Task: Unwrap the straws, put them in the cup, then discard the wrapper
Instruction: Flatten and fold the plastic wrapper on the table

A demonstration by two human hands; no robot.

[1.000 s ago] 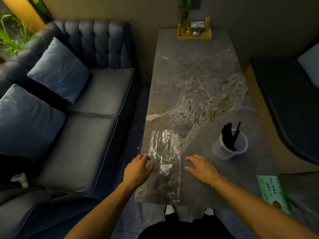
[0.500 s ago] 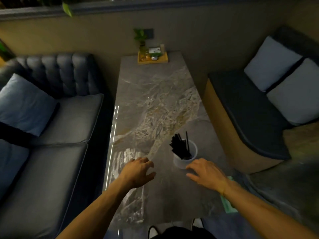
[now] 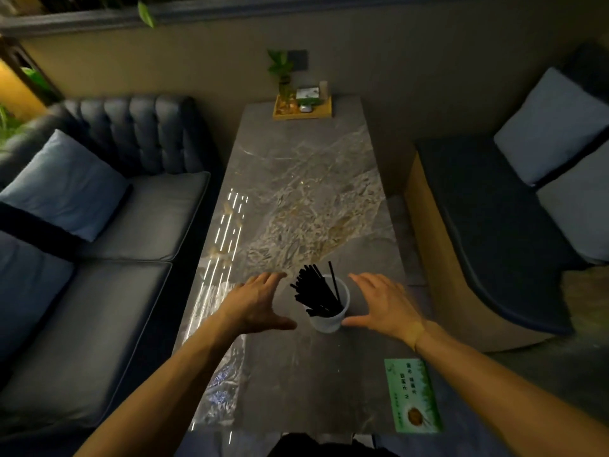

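A white plastic cup [image 3: 329, 316] stands on the grey marble table [image 3: 306, 199], holding a bundle of black straws [image 3: 314, 290] that lean to the left. My left hand [image 3: 260, 301] is spread open just left of the cup, and my right hand [image 3: 382, 305] is spread open just right of it, thumb near the cup's base. Neither hand holds anything. The clear crinkled wrapper [image 3: 217, 367] lies flat along the table's left edge, partly under my left forearm.
A green printed card [image 3: 413, 395] lies at the table's near right corner. A wooden tray [image 3: 301, 105] with a small plant and items sits at the far end. A dark sofa [image 3: 108, 232] with blue cushions is left, a bench [image 3: 494, 232] with pillows right.
Both hands have left the wrapper and moved forward and right to flank the cup. The view has swung right, so the cup now sits between my hands.
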